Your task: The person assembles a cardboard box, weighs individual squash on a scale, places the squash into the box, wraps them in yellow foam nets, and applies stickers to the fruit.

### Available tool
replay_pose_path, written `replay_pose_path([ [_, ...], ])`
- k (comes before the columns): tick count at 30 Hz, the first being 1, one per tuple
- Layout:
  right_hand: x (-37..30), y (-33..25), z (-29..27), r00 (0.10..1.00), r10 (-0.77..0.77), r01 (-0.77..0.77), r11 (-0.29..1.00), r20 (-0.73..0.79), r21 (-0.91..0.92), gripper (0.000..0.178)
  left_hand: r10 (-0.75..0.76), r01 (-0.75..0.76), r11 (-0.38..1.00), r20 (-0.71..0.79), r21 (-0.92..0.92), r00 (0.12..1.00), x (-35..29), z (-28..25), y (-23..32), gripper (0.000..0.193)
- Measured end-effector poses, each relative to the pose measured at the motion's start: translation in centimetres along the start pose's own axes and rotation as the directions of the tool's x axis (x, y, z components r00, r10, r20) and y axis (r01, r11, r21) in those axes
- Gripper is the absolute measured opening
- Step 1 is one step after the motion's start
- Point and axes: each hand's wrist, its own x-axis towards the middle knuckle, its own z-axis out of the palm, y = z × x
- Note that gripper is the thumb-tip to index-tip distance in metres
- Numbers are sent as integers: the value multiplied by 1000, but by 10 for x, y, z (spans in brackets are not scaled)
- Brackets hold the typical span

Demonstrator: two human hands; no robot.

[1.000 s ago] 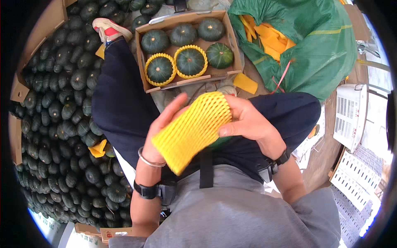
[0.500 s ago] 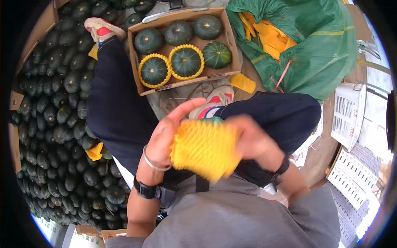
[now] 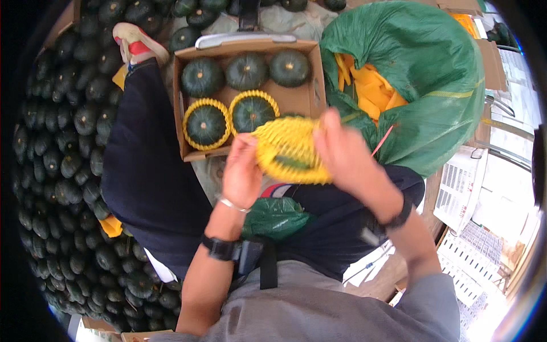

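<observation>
Between my hands is a yellow foam net sleeve (image 3: pixel 288 139), stretched wide above the near edge of the cardboard box (image 3: pixel 188 155). My left hand (image 3: pixel 242 168) pinches its left end. My right hand (image 3: pixel 346 151), blurred by motion, grips the right side. Dark green shows through the sleeve's lower opening; whether that is a squash inside it I cannot tell. In the box, two dark green squashes wear yellow net sleeves: one at the near left (image 3: pixel 206 124), another beside it (image 3: pixel 254 113). A bare squash (image 3: pixel 247 70) sits mid-row behind them, with one on either side.
Many dark green squashes (image 3: pixel 68 162) are heaped along my left. At the far right a large green sack (image 3: pixel 439 62) holds yellow sleeves (image 3: pixel 373 91). Green plastic (image 3: pixel 276 216) lies between my legs. White perforated crates (image 3: pixel 461 182) stand on the right.
Both hands have moved away from my body toward the box, carrying the sleeve. It is stretched wider, with an opening showing. The near-right bare squash no longer shows in its place.
</observation>
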Motion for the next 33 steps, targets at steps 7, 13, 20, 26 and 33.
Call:
replay_pose_path([
  [7,-12,-18,16,968,228,-236,699,102,675,26,-256,272,952,124,-138,959,-26,5,36,12],
  [13,-47,-48,23,971,143,-217,190,192,958,29,-615,773,586,486,-246,621,-88,-16,33,73],
  [20,-81,-69,40,975,40,-218,360,218,907,84,-88,61,967,100,248,991,-114,-5,41,80],
  [26,-84,-88,12,998,-33,6,890,51,456,96,91,-106,915,55,390,994,-130,3,49,83],
  [33,-61,-105,31,983,-179,166,951,29,263,87,229,-271,383,194,883,954,-117,15,42,99],
])
